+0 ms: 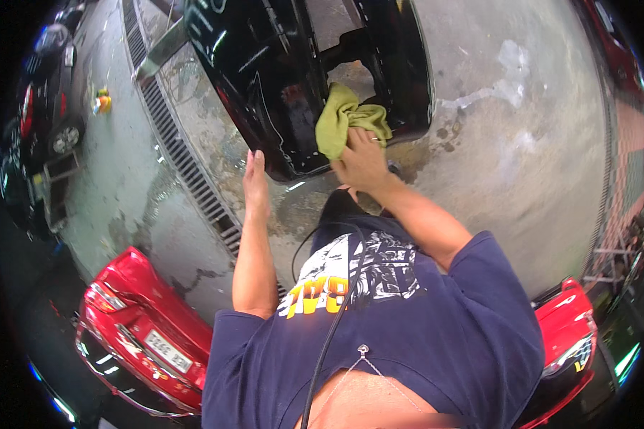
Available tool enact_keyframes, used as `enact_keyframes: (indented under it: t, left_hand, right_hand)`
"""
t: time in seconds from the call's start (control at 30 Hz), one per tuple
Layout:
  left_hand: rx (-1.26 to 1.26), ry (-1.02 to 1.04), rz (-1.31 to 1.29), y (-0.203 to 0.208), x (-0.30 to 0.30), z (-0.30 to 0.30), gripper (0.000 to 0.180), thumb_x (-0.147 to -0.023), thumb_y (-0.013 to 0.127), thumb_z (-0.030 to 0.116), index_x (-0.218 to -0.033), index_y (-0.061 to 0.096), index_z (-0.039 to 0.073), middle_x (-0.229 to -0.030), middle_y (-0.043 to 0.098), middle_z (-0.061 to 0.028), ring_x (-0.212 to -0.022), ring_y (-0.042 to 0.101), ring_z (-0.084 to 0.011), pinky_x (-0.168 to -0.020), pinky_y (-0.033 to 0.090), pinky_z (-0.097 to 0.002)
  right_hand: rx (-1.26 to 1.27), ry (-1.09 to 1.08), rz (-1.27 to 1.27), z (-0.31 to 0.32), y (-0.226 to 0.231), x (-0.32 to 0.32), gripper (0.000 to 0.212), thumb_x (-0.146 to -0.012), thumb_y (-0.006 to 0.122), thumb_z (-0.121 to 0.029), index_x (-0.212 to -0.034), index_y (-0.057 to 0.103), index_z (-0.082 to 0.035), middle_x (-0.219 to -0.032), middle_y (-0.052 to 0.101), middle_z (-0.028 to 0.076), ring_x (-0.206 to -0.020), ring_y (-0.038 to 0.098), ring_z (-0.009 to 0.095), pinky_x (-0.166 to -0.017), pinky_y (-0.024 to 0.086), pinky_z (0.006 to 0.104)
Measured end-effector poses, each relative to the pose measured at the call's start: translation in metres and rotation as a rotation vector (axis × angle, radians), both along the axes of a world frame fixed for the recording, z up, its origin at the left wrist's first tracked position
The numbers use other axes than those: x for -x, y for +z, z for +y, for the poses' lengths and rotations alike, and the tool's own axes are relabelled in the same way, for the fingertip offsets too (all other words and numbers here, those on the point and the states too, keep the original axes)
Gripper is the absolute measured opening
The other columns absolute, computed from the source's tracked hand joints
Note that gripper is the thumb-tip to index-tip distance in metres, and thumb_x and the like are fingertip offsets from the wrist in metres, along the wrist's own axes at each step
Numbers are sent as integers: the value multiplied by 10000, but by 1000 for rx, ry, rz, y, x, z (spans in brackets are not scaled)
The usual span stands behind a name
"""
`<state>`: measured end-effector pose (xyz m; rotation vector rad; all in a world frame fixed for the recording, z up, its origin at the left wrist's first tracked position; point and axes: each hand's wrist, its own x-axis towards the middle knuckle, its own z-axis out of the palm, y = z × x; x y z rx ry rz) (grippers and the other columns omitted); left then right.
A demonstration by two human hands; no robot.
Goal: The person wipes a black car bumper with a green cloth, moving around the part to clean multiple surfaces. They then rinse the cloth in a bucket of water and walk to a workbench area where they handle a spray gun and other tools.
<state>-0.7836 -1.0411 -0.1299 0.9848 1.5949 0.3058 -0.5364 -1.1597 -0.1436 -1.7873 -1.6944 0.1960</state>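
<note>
A large glossy black car body panel [279,121] with openings through its middle lies before me at the top of the head view. My right hand [363,163], a ring on one finger, presses a bunched yellow-green cloth [343,121] against the panel's near part, beside an opening. Its fingers are partly sunk in the folds. At the panel's near left corner, my left hand [255,182] touches the outer edge with its fingers stretched out; it grips nothing that I can see. Whatever lies under the cloth is hidden.
A long metal drain grate [179,154] crosses the wet concrete floor on the left. A metal bar [161,51] stands by the panel. Red cars [147,322] are behind me on both sides; a dark car [50,107] is at far left. A black cable [329,332] hangs over my shirt.
</note>
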Motion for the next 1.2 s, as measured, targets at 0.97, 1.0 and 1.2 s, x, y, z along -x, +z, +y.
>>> enact_keyframes:
  t: [0.97,1.0,1.2]
  left_hand:
    - [27,-3,-146,-21,32,27,961,-975,363,839,-1657,363,161,-1491,560,-80,-1208,566,-203,-1053,400,-381]
    - [23,14,-179,-22,34,27,978,-966,320,864,-1659,362,174,-1484,562,-79,-1202,565,-206,-1047,397,-380]
    - [-40,51,-221,-31,86,-24,977,-965,205,881,-1699,227,238,-1688,353,-168,-1564,296,-337,-1252,159,-600]
  right_hand:
    - [448,514,-260,24,-14,71,322,-940,634,-285,-1190,741,-114,-1335,628,133,-1288,539,396,-1125,379,616]
    - [275,467,-388,19,-24,79,344,-945,614,-276,-1233,724,-124,-1354,632,119,-1302,549,364,-1151,372,593]
    - [-450,177,-540,171,-1,63,451,-812,667,-206,-1227,718,-37,-1203,723,167,-1188,670,332,-1084,491,507]
